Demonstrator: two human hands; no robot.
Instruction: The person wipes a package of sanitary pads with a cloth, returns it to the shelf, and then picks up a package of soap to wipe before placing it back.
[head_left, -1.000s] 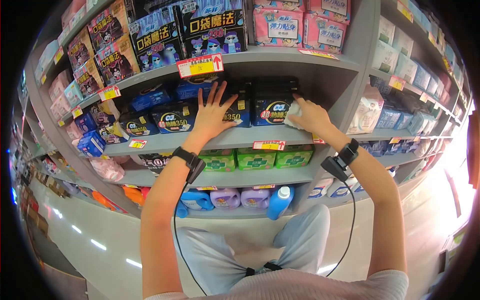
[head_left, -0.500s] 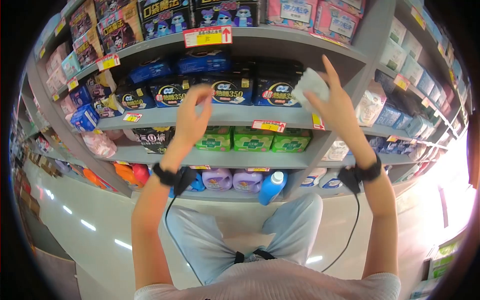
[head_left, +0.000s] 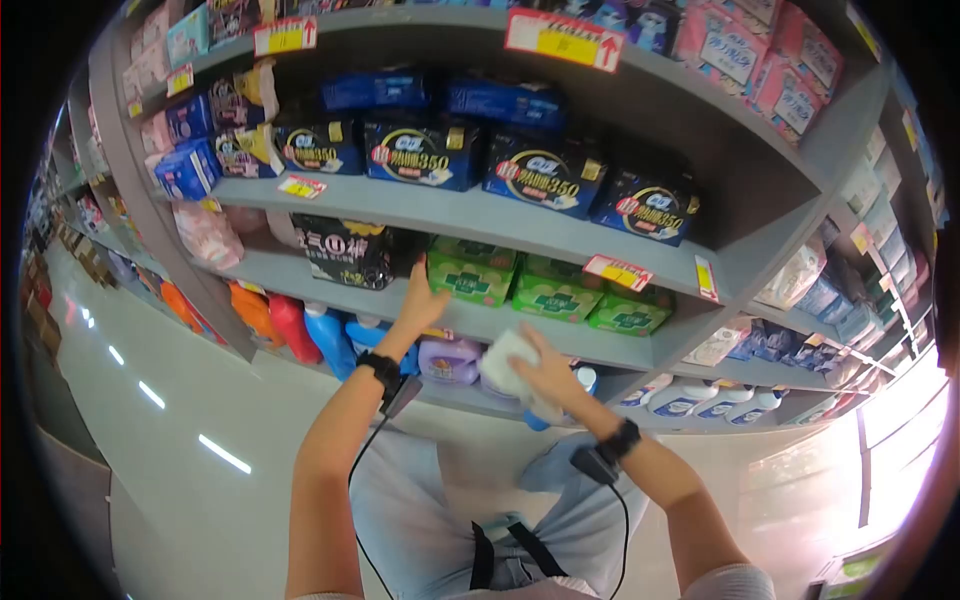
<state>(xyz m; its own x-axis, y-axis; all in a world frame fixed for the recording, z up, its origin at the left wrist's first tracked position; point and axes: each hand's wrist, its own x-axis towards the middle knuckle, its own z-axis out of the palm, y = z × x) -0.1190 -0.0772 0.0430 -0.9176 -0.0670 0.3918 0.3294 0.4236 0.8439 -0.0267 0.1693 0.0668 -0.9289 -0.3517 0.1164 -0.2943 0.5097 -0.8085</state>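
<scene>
My right hand is closed around a crumpled white cloth, held low in front of the purple bottles on the bottom shelf. Part of the cloth hangs below the fingers, and motion blurs it a little. My left hand reaches onto the shelf above, its fingers stretched out at the left end of a row of green packs. The fingertips lie against or just beside the nearest green pack; exact contact is hard to make out. To the left of that hand stands a black pack.
Dark blue packs line the shelf above, with price tags along the edges. Below stand purple bottles, blue bottles and a red bottle. Pink packs are at the upper right. A shelf divider rises on the right.
Both hands have come down from the dark blue packs' shelf: my left to the green packs, my right lower still with the white cloth. The view has turned, shifting the shelves.
</scene>
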